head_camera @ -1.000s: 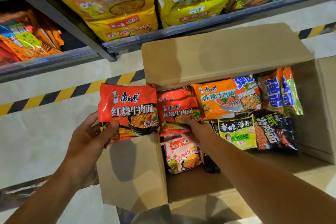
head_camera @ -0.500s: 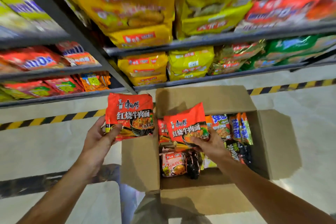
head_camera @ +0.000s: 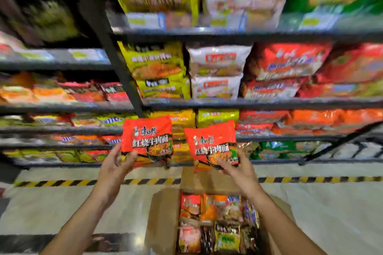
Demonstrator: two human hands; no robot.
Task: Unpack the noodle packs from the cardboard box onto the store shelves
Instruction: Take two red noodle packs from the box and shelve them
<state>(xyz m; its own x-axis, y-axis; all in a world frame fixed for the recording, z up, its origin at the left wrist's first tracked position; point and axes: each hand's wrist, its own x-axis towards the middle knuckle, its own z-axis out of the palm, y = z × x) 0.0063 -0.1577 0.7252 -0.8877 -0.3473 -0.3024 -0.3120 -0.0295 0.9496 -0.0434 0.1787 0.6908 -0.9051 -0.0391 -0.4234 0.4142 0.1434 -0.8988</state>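
Your left hand (head_camera: 116,163) grips one red noodle pack (head_camera: 147,141) and your right hand (head_camera: 236,168) grips a second red pack (head_camera: 213,147), both raised above the cardboard box (head_camera: 163,221); neither is shelved, and many packs remain inside it

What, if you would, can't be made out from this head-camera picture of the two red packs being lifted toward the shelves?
- Head view: print on the shelf stock is smeared by motion blur.
- Head view: the lower corners of the left red pack and right red pack are covered by the left hand and right hand.
- Head view: the cardboard box is cut off by the bottom edge; its depth and pack count are unclear.
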